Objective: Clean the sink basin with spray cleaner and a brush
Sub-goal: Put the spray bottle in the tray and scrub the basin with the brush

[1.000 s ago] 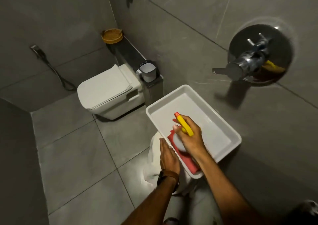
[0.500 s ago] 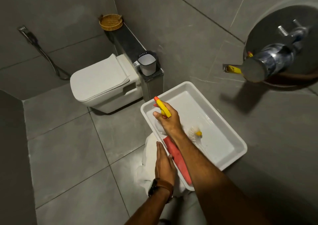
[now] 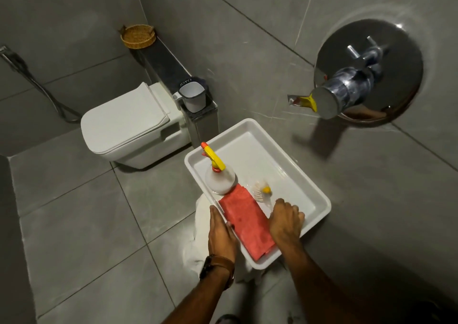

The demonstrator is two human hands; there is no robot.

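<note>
I take the white rectangular ceramic sink basin (image 3: pixel 292 174) as my landmark and read across from its left.

Off its left edge my left hand (image 3: pixel 220 232) lies flat along the rim, fingers (image 3: pixel 214 215) straight and together, holding nothing, only steadying. Just inside that rim stands the translucent spray bottle with the yellow trigger and orange nozzle (image 3: pixel 218 174), upright at the basin's left side with no hand on it. Directly nearer to me than the bottle, a folded red cloth (image 3: pixel 247 227) lies along the same inner edge. Right of the bottle, on the basin floor, sits the small pale-bristled brush with a yellow knob (image 3: pixel 261 189). Right again, my right hand (image 3: pixel 286 220) hangs over the basin's near part, fingers (image 3: pixel 281 203) curled downward just short of the brush; I cannot tell whether they touch it, and I see nothing gripped.

I judge the task early: the bottle is set down, the brush is not yet taken up, so scrubbing is all still to come. I cannot tell whether cleaner lies on the basin; a wet sheen shows near the brush, no more.

The drain is not visible. The brush's handle is hard to make out. Whatever holds the basin up is hidden beneath it.
</note>
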